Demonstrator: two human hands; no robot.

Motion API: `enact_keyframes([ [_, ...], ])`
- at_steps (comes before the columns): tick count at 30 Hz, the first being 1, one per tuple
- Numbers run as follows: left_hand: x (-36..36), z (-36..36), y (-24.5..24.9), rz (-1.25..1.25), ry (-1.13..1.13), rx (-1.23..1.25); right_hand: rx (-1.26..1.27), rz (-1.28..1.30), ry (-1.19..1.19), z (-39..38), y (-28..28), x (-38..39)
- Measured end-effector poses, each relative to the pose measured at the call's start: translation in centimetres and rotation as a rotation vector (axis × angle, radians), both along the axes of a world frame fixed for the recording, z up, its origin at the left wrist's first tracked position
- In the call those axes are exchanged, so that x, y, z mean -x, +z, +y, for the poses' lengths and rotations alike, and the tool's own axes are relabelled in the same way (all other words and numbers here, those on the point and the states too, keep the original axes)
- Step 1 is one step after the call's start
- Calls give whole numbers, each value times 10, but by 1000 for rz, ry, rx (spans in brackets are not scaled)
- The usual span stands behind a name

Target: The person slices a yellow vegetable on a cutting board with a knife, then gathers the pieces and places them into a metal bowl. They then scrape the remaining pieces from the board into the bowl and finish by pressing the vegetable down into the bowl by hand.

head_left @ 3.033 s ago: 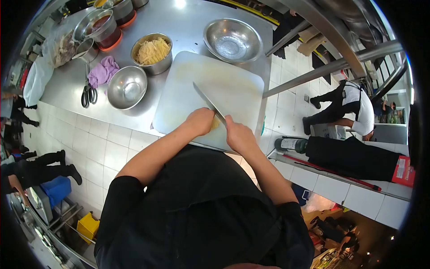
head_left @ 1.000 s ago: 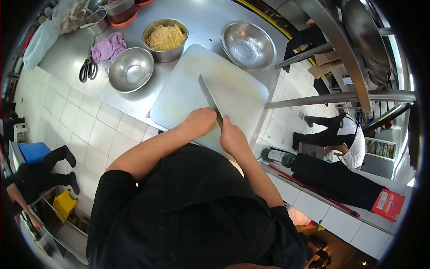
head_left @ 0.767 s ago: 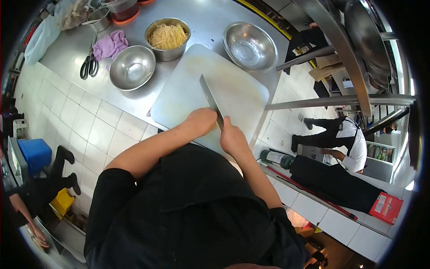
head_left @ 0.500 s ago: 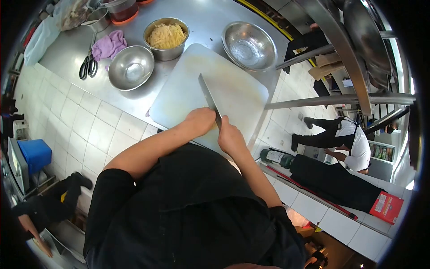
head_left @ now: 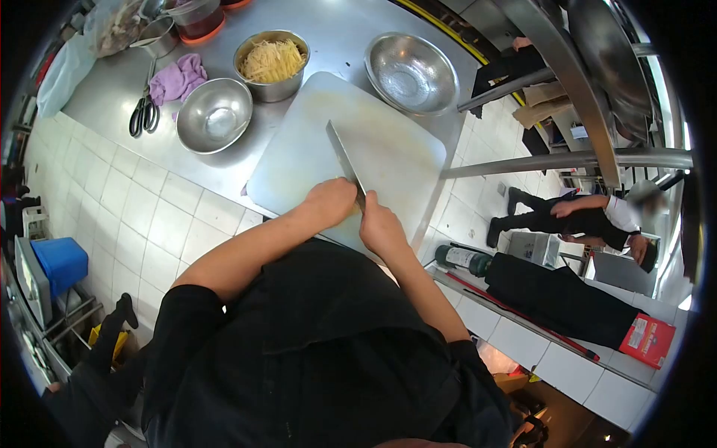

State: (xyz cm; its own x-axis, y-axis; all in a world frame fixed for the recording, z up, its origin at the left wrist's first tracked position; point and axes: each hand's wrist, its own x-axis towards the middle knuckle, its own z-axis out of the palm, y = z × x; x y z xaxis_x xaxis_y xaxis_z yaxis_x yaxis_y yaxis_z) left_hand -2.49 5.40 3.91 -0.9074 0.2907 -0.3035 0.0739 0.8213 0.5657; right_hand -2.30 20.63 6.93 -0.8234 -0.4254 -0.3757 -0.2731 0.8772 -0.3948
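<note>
My right hand (head_left: 383,226) is wrapped round the handle of a kitchen knife (head_left: 342,151), its long blade pointing away from me over the white cutting board (head_left: 396,142). Close against the blade's left side, my left hand (head_left: 334,201) is closed on the board's near part. Its fingertips are hidden, and I cannot make out what they hold; a small yellowish bit shows beside them. Beyond the board's left corner stands a metal bowl of pale yellow shreds (head_left: 273,61). A bare steel bowl (head_left: 214,116) sits left of the board, and a larger one (head_left: 412,73) at its far right.
Black-handled scissors (head_left: 144,116) and a purple cloth (head_left: 178,78) lie on the steel table (head_left: 224,24). Metal rails (head_left: 538,162) rise at the right. One person (head_left: 590,220) stands beyond them; another in dark clothes (head_left: 97,381) is at lower left.
Both hands and the knife keep almost the same place on the board; the view has shifted slightly. The person at right has turned and raised an arm, and the one at lower left has moved.
</note>
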Motion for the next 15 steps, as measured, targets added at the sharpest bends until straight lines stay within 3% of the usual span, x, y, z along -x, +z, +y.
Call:
enact_keyframes([
  [15, 0, -1, 0, 24, -12, 14, 0, -12, -17, 2, -3, -1],
])
